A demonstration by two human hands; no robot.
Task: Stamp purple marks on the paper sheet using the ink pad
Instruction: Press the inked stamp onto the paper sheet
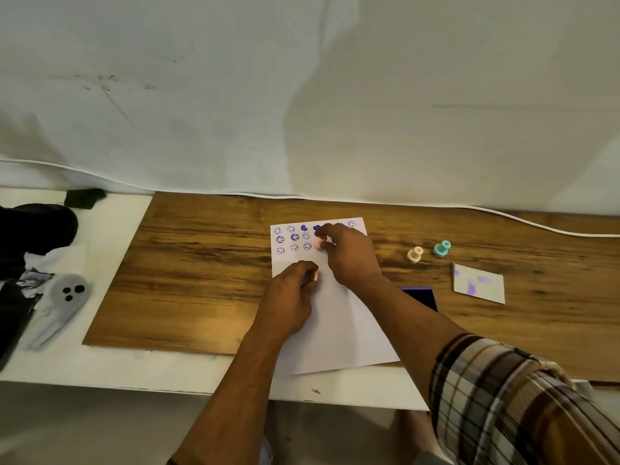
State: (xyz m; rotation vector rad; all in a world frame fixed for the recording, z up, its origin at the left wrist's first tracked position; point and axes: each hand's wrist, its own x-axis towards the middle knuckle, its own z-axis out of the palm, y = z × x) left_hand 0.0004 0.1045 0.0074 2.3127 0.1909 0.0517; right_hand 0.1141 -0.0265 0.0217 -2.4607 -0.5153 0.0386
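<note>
A white paper sheet (339,317) lies on the wooden board, its far end covered with rows of purple smiley and heart marks (294,237). My right hand (349,253) pinches a small pink stamp (319,242), held upright and pressed on the paper at the right end of the marked rows. My left hand (292,297) rests on the sheet just below the marks, fingers curled on a small pink thing that I cannot make out. The dark purple ink pad (423,296) lies right of the paper, partly hidden behind my right forearm.
A cream stamp (415,254) and a teal stamp (442,248) stand right of the sheet. An ink-smudged white lid or card (479,283) lies beyond the pad. At the left, on the white table (110,364), sit a grey gadget (63,300) and dark clutter. A wall stands close behind.
</note>
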